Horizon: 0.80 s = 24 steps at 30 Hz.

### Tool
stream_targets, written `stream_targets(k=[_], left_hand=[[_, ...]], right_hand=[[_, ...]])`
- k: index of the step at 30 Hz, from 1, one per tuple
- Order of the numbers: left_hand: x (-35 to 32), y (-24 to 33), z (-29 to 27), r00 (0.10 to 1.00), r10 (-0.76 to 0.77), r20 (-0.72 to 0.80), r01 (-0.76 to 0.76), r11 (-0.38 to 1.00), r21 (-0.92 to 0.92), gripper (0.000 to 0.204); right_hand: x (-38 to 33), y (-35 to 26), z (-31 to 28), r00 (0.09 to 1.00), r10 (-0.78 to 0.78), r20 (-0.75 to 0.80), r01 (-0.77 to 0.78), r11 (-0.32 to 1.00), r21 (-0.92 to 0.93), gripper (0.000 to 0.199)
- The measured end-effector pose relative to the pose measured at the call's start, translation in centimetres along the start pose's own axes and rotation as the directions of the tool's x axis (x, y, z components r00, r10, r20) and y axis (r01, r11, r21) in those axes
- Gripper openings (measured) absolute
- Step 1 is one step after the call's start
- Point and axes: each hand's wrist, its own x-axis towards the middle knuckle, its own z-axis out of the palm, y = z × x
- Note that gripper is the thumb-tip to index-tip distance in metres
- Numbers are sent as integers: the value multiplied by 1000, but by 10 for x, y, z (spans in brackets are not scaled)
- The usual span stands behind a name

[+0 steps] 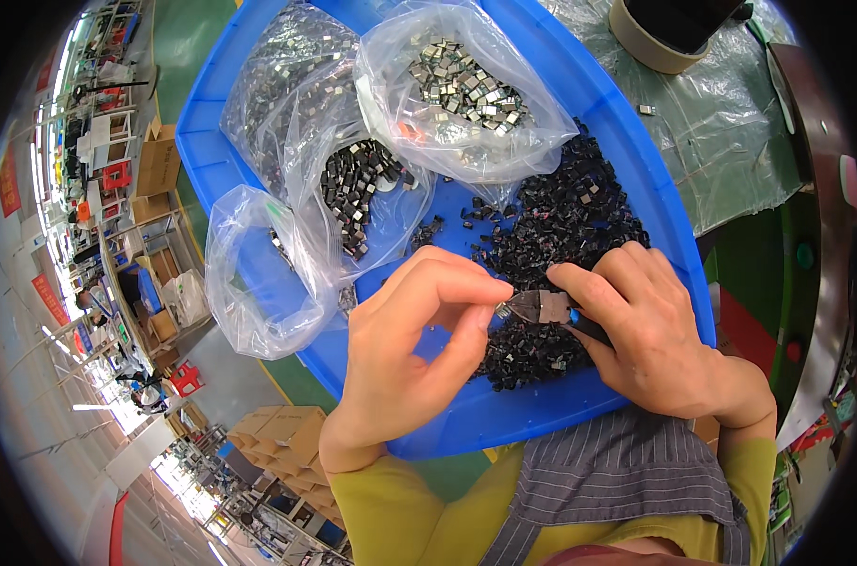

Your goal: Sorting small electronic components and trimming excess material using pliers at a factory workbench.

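My right hand (650, 330) is wrapped around a pair of cutting pliers (546, 307) with a dark handle and a blue patch. Thumb and index finger of my left hand (400, 344) are pinched at the pliers' tips, on a small shiny part (505, 309) mostly covered by the fingertips. Both hands are over a blue plastic tray (428, 436). Beneath the pliers lies a heap of small black pieces (579, 217). A clear bag of small silver-and-black parts (471, 90) sits behind it, and another bag holds dark parts (353, 193).
An emptier clear bag (268, 321) lies at the tray's left side. Plastic film (721, 141) covers the table at right, bearing a roll of tape (660, 42) and one loose silver part (646, 109). A curved metal edge (830, 236) stands farther right. Cardboard boxes (287, 443) are stacked beyond the tray.
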Motion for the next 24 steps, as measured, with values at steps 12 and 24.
stream_targets(k=[12,24], left_hand=[[-5,-5,1,1000,10,25,0,922,-387,17],[-8,-9,19,952,272,-137,-284,956,-70,26]], right_hand=[[6,-3,-17,950,75,303,-264,709,654,30],[0,3,-5,986,52,161,-118,894,432,31]])
